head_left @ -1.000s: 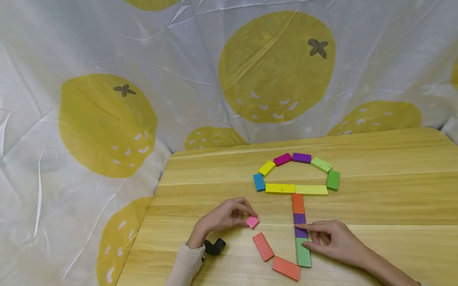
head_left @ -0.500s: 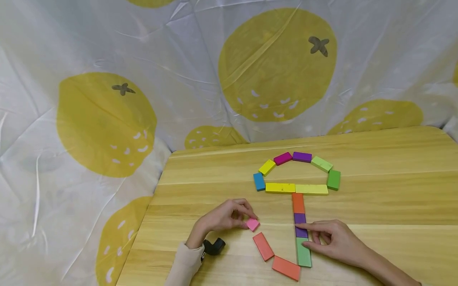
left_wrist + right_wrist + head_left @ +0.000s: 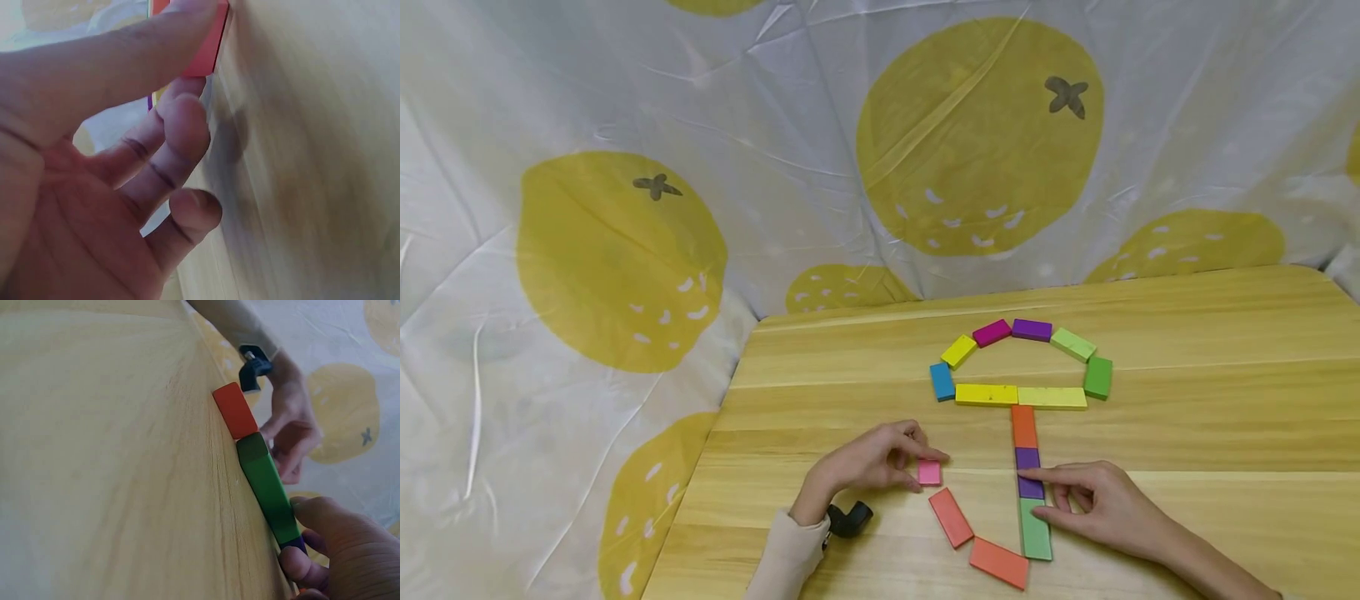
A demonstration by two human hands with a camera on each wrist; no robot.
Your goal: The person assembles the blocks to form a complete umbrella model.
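Note:
In the head view my left hand [image 3: 880, 457] holds a small pink block [image 3: 928, 473] between thumb and index finger, low over the table. The left wrist view shows a reddish block [image 3: 206, 53] partly hidden by the thumb. My right hand [image 3: 1101, 504] touches the column: its extended index finger lies on the purple block [image 3: 1027, 460], its thumb on the green block [image 3: 1036, 537]. An orange block [image 3: 1024, 427] tops this column. Two coral blocks, one slanted [image 3: 951, 517] and one lower [image 3: 998, 563], curve left from the column's foot.
Above the column, a yellow block [image 3: 987, 395] and a pale yellow block [image 3: 1052, 398] form a bar, with an arch of coloured blocks, including a magenta one [image 3: 992, 333], over it. A lemon-patterned cloth [image 3: 805, 167] hangs behind the wooden table [image 3: 1225, 375].
The pink block has turned so its edges sit squarer in the head view. My left index finger now stretches along its far side. The right hand has stayed in place.

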